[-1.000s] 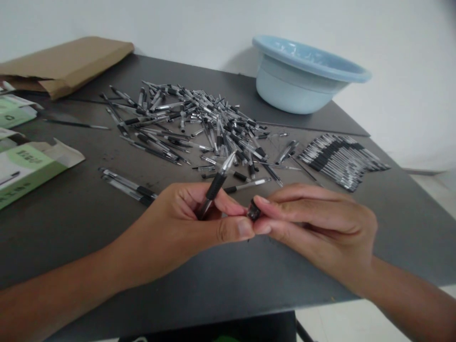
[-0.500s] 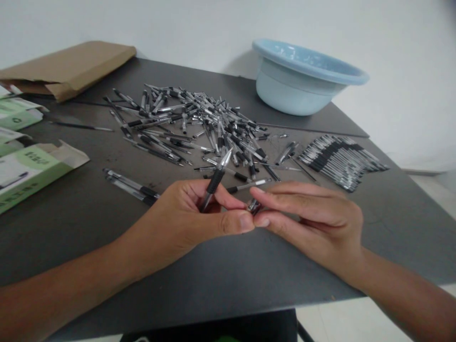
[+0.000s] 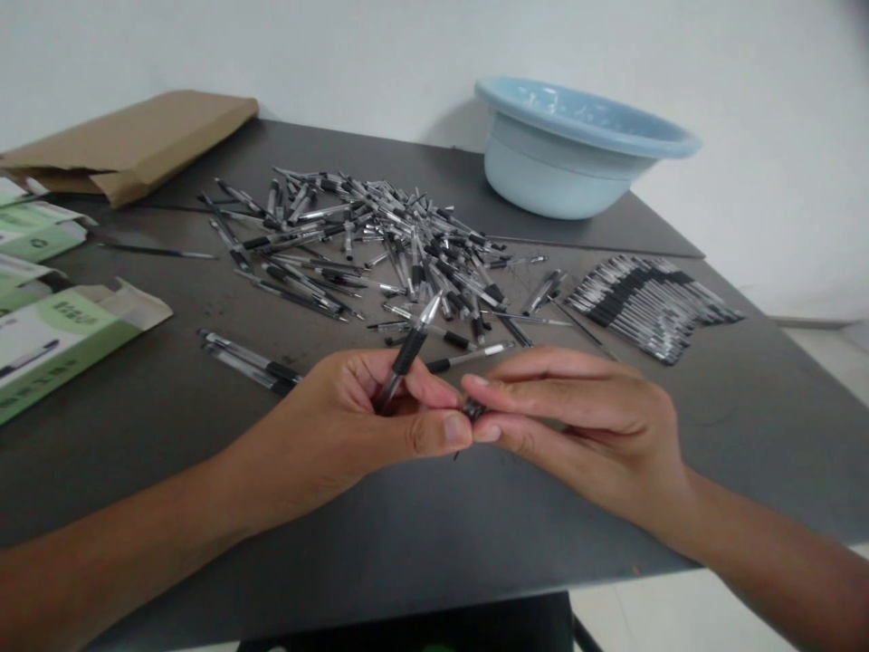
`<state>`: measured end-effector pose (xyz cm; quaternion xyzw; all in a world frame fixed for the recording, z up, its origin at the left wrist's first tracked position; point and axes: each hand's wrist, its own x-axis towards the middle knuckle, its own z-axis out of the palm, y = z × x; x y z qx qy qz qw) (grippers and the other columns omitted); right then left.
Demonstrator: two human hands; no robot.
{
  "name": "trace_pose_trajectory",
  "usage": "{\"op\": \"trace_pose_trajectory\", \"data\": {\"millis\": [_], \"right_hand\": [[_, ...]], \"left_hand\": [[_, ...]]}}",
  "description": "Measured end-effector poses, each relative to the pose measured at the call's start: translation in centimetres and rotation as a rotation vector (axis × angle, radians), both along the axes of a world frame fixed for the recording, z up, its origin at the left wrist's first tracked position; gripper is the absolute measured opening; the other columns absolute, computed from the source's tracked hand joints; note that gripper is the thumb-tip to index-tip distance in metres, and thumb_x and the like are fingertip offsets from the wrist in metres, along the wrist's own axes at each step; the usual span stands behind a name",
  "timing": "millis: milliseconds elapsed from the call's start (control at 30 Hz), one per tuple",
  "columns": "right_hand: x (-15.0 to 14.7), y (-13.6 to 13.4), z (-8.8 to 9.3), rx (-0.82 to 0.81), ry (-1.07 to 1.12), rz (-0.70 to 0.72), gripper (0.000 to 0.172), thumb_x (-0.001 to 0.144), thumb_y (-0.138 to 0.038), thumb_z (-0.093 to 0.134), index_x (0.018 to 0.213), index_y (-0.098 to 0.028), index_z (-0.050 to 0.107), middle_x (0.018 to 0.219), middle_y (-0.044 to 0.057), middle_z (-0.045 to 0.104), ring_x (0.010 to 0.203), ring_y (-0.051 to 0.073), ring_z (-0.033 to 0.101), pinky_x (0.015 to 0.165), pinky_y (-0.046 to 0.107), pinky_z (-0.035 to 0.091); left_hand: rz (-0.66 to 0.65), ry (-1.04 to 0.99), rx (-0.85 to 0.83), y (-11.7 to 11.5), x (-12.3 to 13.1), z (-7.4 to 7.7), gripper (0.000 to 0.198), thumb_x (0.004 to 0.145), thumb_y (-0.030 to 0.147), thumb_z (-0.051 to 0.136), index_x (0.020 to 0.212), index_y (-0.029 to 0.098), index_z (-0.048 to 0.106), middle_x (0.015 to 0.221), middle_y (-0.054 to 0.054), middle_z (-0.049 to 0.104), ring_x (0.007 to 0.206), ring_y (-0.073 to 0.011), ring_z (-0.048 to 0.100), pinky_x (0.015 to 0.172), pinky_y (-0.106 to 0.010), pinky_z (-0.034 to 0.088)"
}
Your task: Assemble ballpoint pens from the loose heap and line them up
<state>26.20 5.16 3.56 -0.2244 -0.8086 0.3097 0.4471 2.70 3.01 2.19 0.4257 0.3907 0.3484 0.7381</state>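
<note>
My left hand (image 3: 367,421) is closed around a black-gripped pen (image 3: 411,349), whose clear tip points up and away. Its thumb and forefinger also pinch a small dark, shiny piece (image 3: 473,409). From the other side, my right hand (image 3: 584,407) pinches that same piece between thumb and fingertips. Most of the piece is hidden by the fingers, so its kind cannot be made out. Beyond the hands spreads a heap of loose pens (image 3: 407,235). A few pens (image 3: 251,358) lie beside my left wrist.
A neat row of pens (image 3: 652,308) lies at the right. Behind stands a light blue basin (image 3: 557,177). Green and white cartons (image 3: 74,340) and a brown paper bag (image 3: 149,136) are at the left. The grey table's front edge (image 3: 407,607) runs close to me.
Both hands have shifted slightly left with the small piece still pinched between them. The pen in my left hand keeps about the same tilt.
</note>
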Motion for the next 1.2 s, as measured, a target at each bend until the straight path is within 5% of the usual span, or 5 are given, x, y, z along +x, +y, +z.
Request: {"op": "trace_pose_trajectory", "data": {"millis": [233, 467, 633, 733, 1200], "right_hand": [[-0.1, 0.9, -0.6, -0.241, 0.071, 0.139, 0.064, 0.084, -0.014, 0.092, 0.141, -0.035, 0.074, 0.1, 0.0, 0.083, 0.081, 0.011, 0.077, 0.07, 0.019, 0.066], [-0.1, 0.9, 0.1, -0.317, 0.055, 0.131, 0.02, 0.085, -0.019, 0.091, 0.103, -0.025, 0.087, 0.096, 0.002, 0.083, 0.085, 0.014, 0.077, 0.076, 0.023, 0.064], [0.6, 1.5, 0.6, -0.513, 0.273, -0.013, 0.013, 0.086, -0.029, 0.092, 0.098, -0.027, 0.087, 0.089, 0.001, 0.085, 0.07, 0.011, 0.074, 0.065, 0.02, 0.062], [0.7, 1.7, 0.4, -0.596, 0.382, -0.036, 0.016, 0.087, -0.03, 0.092, 0.102, -0.028, 0.087, 0.092, 0.001, 0.086, 0.064, 0.008, 0.071, 0.06, 0.016, 0.06], [0.5, 0.4, 1.2, -0.553, 0.249, 0.046, 0.041, 0.091, -0.015, 0.086, 0.121, -0.042, 0.083, 0.112, -0.006, 0.086, 0.103, 0.016, 0.084, 0.093, 0.029, 0.07]], "left_hand": [[-0.005, -0.027, -0.016, 0.1, 0.0, 0.1, 0.024, 0.078, 0.038, 0.099, 0.078, 0.021, 0.082, 0.076, 0.003, 0.077, 0.066, -0.0076, 0.062, 0.061, -0.016, 0.045], [-0.029, 0.144, 0.042, -0.1, -0.1, 0.4, 0.037, 0.071, 0.05, 0.1, 0.084, 0.02, 0.082, 0.07, 0.001, 0.069, 0.061, -0.0112, 0.052, 0.058, -0.023, 0.036], [-0.062, 0.248, 0.355, -0.8, -0.6, 0.3, 0.061, 0.1, 0.072, 0.061, 0.072, 0.019, 0.068, 0.066, 0.0, 0.057, 0.062, -0.014, 0.048, 0.057, -0.027, 0.033], [-0.093, 0.201, 0.32, -1.5, -0.8, -0.2, 0.063, 0.107, 0.072, 0.043, 0.07, 0.021, 0.051, 0.061, 0.004, 0.043, 0.055, -0.013, 0.036, 0.052, -0.029, 0.027], [-0.096, 0.399, 0.392, -2.4, -0.5, 0.5, 0.053, 0.113, 0.061, 0.038, 0.081, 0.024, 0.057, 0.063, 0.003, 0.052, 0.055, -0.0143, 0.049, 0.051, -0.027, 0.04]]}}
